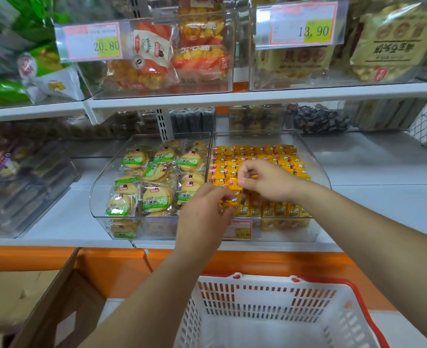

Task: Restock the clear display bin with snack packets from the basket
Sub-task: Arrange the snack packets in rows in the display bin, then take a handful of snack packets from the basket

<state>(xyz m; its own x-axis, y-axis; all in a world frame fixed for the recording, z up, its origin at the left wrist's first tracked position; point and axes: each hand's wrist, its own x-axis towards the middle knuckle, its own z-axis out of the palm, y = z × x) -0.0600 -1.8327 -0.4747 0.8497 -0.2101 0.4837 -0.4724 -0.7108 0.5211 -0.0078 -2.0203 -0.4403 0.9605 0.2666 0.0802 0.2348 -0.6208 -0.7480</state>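
- Basket: sits below the shelf edge, nearest my body. The part in view shows no packets.
- Clear bin: straight ahead above the basket, just right of the biscuit bin. Both my hands are inside it.
- Yellow packets: fill the clear bin in rows running left to right.
- Left hand: at the front-left corner, fingers curled onto several yellow packets.
- Right hand: just behind the left, pinching a loose packet. I judge its slot lies directly below.

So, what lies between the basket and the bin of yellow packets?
Between basket and bin, the head view shows a white shelf edge and an orange panel.
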